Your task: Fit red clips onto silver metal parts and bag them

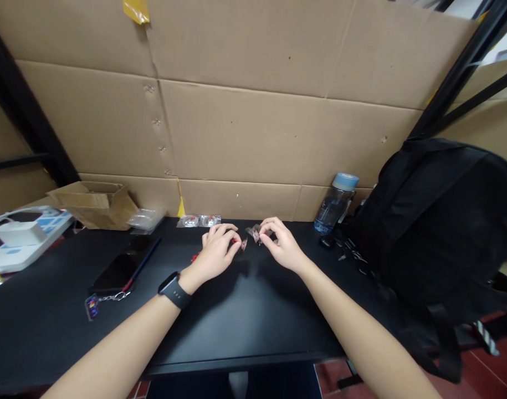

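Observation:
My left hand point(217, 252) rests on the black table point(245, 310) with its fingers curled around a thin red-handled tool point(235, 241); a bit of red also shows below the hand. A black watch sits on that wrist. My right hand point(280, 244) pinches a small clear plastic packet point(255, 232) just to the right of the tool's tip. The two hands are close together at the table's far middle. What the packet holds is too small to make out.
Two small clear packets point(199, 221) lie by the cardboard wall point(257, 127). A dark phone point(122, 269) and keyring point(99, 302) lie at left, near an open carton point(93, 204). A water bottle point(335, 204) and black backpack point(440, 221) stand at right.

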Available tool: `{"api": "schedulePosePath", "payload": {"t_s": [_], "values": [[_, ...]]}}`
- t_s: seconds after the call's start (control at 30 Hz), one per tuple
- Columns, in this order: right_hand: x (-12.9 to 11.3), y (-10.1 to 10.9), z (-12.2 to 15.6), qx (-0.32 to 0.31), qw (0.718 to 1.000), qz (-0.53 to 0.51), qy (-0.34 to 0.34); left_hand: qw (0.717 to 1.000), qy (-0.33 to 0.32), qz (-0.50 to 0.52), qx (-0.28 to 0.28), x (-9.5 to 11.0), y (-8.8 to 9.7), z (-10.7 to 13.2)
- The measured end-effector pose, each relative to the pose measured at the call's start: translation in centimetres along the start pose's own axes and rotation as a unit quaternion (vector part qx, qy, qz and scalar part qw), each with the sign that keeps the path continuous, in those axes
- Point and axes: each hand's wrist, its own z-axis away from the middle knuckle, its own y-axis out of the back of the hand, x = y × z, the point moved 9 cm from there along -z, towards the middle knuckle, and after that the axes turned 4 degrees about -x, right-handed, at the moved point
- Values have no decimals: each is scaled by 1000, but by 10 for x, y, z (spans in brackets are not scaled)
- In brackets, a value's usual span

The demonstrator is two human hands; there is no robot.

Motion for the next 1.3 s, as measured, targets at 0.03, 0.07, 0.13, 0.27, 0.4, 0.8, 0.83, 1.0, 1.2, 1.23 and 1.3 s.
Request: {"api": "schedulePosePath", "payload": {"t_s": [0.03,0.07,0.13,0.27,0.4,0.8,0.83,1.0,1.2,1.23,1.3], "values": [[-1,0,0,8,1000,-12,4,1000,14,14,6,-2,1,0],[-3,0,0,15,1000,-21,10,999,25,27,11,-4,1,-1],[-7,-3,1,25,999,-32,20,998,38,48,17,-6,1,-1],[-14,-11,4,33,998,-53,25,997,35,70,28,-4,-3,0],[-12,-25,7,19,992,-125,5,996,18,75,35,2,-5,1],[10,-52,7,-24,928,-365,-71,998,5,47,37,3,-1,1],[10,-51,7,-26,928,-365,-73,998,6,45,37,3,-1,1],[9,-51,7,-36,923,-374,-82,998,14,37,41,2,1,1],[2,-45,9,-33,963,-264,-27,999,23,9,29,-1,-2,2],[2,-43,9,-29,972,-232,-21,999,26,5,21,-1,-4,1],[3,-39,8,-13,985,-174,-11,999,37,3,4,-4,-8,1]]}}
